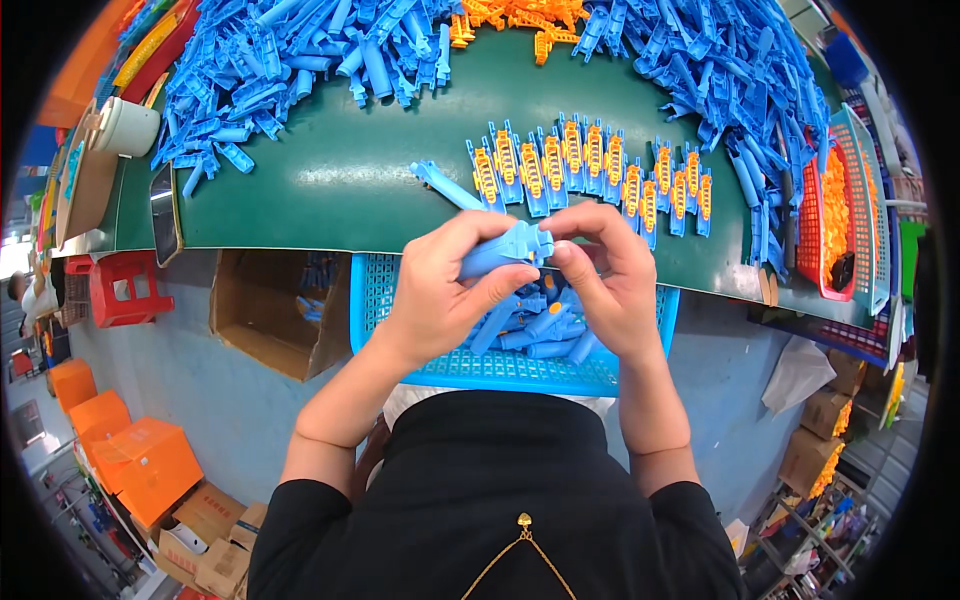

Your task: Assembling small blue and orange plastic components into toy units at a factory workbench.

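A blue plastic part [490, 252], tube-like with a notched end, is held above the table's near edge. My left hand [440, 275] wraps round its body with the fingers closed. At the notched end, my right hand [610, 270] pinches with thumb and forefinger. Just beyond my hands, a row of blue half-shells with orange inserts [553, 168] lies on the green table [330, 170]. One loose blue half-shell [447, 187] lies left of that row. Beneath my hands, a light-blue basket [500, 372] holds several blue assembled pieces [550, 330].
Large heaps of blue parts [270, 60] and more blue parts [730, 70] cover the far table, with orange parts [520, 15] between. A phone [165, 212] lies at the left edge. At right stands a red basket [828, 225]. Below left is a cardboard box [265, 325].
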`<state>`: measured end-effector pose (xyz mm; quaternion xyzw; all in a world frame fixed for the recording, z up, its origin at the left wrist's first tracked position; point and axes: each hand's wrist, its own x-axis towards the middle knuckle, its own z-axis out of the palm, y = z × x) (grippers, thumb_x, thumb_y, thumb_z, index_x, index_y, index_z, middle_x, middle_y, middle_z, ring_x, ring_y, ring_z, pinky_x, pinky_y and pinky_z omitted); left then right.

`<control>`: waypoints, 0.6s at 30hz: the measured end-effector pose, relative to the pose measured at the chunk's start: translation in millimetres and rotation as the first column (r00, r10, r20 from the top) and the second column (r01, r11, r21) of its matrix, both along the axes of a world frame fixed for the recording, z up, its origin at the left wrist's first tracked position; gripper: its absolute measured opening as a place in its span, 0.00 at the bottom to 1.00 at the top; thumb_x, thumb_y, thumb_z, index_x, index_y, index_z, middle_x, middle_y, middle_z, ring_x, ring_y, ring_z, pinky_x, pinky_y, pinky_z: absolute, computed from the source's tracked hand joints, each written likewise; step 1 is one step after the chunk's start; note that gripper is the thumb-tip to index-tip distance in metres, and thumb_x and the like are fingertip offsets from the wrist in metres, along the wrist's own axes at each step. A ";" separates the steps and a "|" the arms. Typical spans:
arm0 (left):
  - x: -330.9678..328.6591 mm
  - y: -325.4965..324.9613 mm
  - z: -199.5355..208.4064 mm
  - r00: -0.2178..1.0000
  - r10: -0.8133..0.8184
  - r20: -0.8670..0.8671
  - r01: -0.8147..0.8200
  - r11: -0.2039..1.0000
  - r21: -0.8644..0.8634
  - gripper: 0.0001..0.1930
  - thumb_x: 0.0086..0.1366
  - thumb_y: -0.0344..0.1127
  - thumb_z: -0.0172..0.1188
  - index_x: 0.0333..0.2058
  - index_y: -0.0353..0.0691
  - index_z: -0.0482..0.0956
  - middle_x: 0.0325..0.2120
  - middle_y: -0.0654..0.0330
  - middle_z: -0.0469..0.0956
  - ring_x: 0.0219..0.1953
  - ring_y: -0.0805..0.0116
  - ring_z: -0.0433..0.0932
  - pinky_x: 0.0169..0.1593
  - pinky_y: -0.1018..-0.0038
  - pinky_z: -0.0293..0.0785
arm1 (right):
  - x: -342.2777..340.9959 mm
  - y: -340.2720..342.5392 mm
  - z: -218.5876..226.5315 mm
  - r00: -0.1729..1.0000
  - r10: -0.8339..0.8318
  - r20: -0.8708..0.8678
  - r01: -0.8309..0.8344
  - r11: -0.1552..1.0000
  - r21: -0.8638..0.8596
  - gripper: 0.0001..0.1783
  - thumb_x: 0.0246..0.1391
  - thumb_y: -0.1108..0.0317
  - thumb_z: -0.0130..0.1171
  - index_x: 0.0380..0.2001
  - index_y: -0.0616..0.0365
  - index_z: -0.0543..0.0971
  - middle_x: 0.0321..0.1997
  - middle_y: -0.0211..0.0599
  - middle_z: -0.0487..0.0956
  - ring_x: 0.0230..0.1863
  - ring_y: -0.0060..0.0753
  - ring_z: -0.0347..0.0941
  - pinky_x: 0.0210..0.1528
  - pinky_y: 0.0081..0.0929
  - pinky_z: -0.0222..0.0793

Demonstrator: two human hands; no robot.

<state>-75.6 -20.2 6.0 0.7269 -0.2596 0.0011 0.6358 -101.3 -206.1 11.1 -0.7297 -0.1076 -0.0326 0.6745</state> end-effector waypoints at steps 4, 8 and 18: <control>-3.1 0.4 5.3 0.971 -0.107 -0.212 0.090 0.992 -0.088 0.13 0.61 0.34 0.66 0.39 0.32 0.77 0.27 0.62 0.78 0.28 0.79 0.74 0.31 0.80 0.70 | -1.3 0.1 2.6 0.999 0.042 0.033 -0.042 0.999 -0.003 0.09 0.57 0.75 0.59 0.40 0.64 0.75 0.40 0.38 0.74 0.41 0.23 0.72 0.43 0.20 0.72; -8.6 -2.9 3.4 0.884 -0.236 -0.403 0.135 0.955 -0.264 0.12 0.64 0.37 0.64 0.37 0.33 0.77 0.24 0.67 0.74 0.24 0.83 0.68 0.28 0.83 0.65 | -2.3 -2.2 0.4 0.994 0.078 0.079 -0.083 0.995 0.059 0.09 0.56 0.75 0.59 0.39 0.65 0.74 0.39 0.37 0.73 0.40 0.24 0.72 0.43 0.21 0.72; -2.7 3.6 -3.2 0.259 -0.707 -0.659 0.115 0.699 -0.705 0.23 0.75 0.52 0.39 0.36 0.36 0.71 0.13 0.68 0.60 0.12 0.82 0.52 0.16 0.83 0.50 | 1.2 6.9 2.9 1.000 0.009 -0.025 -0.005 0.989 0.151 0.12 0.55 0.75 0.58 0.43 0.66 0.75 0.43 0.41 0.75 0.49 0.31 0.72 0.50 0.25 0.70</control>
